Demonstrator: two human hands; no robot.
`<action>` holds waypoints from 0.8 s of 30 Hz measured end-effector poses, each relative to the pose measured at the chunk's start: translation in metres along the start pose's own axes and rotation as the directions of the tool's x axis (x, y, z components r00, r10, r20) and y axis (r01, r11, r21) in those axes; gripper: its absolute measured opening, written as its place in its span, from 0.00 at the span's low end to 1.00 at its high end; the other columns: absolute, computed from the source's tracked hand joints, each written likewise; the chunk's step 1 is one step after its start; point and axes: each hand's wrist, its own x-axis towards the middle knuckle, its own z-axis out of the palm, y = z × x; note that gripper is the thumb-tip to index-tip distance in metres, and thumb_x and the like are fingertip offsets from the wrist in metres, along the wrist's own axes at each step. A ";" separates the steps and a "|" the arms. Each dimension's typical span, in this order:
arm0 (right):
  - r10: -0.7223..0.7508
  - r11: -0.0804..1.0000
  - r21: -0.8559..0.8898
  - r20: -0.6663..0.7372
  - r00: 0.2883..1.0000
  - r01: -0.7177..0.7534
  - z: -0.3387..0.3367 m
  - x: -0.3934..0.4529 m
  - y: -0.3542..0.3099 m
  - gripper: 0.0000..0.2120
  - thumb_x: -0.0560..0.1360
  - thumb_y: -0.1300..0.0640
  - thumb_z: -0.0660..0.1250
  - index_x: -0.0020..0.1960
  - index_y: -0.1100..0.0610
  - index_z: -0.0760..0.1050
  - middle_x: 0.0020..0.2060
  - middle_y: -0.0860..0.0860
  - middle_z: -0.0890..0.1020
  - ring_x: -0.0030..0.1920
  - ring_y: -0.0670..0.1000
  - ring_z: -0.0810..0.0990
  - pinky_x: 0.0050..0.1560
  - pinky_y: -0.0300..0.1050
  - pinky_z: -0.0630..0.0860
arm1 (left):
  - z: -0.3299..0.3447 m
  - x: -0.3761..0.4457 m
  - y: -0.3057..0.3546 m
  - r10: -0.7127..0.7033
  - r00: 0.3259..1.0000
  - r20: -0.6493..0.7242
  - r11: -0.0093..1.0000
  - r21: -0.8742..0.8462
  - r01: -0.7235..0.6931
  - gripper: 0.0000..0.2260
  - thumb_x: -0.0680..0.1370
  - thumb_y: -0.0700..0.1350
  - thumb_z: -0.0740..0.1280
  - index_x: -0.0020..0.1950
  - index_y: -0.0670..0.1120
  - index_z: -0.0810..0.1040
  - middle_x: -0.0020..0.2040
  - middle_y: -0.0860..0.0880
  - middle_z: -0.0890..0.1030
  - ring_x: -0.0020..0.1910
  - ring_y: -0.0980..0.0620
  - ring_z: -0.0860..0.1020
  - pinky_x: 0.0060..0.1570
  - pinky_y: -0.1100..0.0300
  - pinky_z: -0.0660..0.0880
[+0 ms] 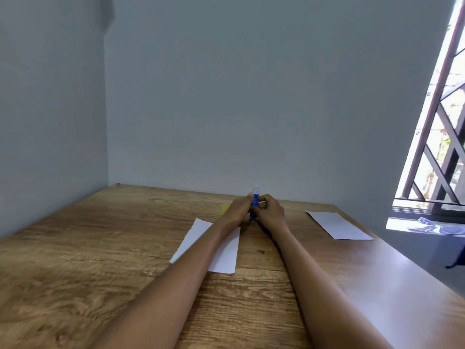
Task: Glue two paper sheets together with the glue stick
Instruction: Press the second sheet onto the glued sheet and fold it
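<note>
A blue glue stick [255, 200] with a white tip stands upright near the back of the wooden table, held between both hands. My left hand [239, 208] grips it from the left and my right hand [269, 210] from the right. One white paper sheet [222, 255] lies under my left forearm in the middle of the table. A second white sheet [338, 225] lies apart at the right edge. A small yellow object [224, 207], perhaps the cap, shows blurred behind my left hand.
The wooden table [100, 260] stands in a corner, with grey walls at the back and left. A barred window [442, 137] is at the right, with blue items on its sill [427, 226]. The table's right edge drops off beside the second sheet.
</note>
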 end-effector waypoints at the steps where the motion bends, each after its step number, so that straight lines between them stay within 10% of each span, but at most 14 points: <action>1: -0.004 1.000 -0.015 0.000 1.000 0.004 0.000 0.000 0.001 0.10 0.74 0.60 0.68 0.54 0.58 0.75 0.51 0.55 0.82 0.49 0.53 0.81 0.39 0.38 0.73 | 0.000 0.000 0.000 0.004 1.000 0.006 1.000 0.007 -0.004 0.18 0.83 0.51 0.48 0.54 0.45 0.75 0.54 0.45 0.76 0.47 0.52 0.75 0.46 0.61 0.70; 8: 0.021 0.999 -0.048 0.023 1.000 -0.020 -0.003 -0.002 -0.001 0.13 0.73 0.60 0.69 0.56 0.59 0.75 0.54 0.56 0.81 0.48 0.50 0.77 0.47 0.41 0.72 | 0.000 -0.010 0.002 0.026 0.999 0.036 0.999 0.040 -0.027 0.24 0.83 0.52 0.45 0.66 0.41 0.72 0.65 0.39 0.74 0.54 0.51 0.71 0.51 0.61 0.69; 17: 0.167 0.986 -0.009 0.124 0.978 -0.167 -0.019 -0.012 -0.001 0.41 0.68 0.62 0.74 0.75 0.57 0.56 0.71 0.56 0.67 0.68 0.55 0.69 0.64 0.49 0.68 | -0.004 -0.015 0.002 -0.028 0.999 -0.031 0.998 0.049 0.029 0.25 0.83 0.54 0.46 0.73 0.39 0.62 0.72 0.39 0.67 0.71 0.44 0.66 0.71 0.51 0.62; 24: 0.078 0.991 -0.099 -0.106 0.991 -0.088 -0.050 -0.033 0.005 0.26 0.73 0.65 0.62 0.71 0.57 0.65 0.68 0.57 0.69 0.66 0.54 0.70 0.61 0.45 0.69 | 0.006 -0.023 0.021 0.319 0.884 -0.343 0.947 0.075 -0.313 0.11 0.81 0.42 0.56 0.59 0.43 0.74 0.55 0.48 0.74 0.55 0.53 0.72 0.54 0.62 0.66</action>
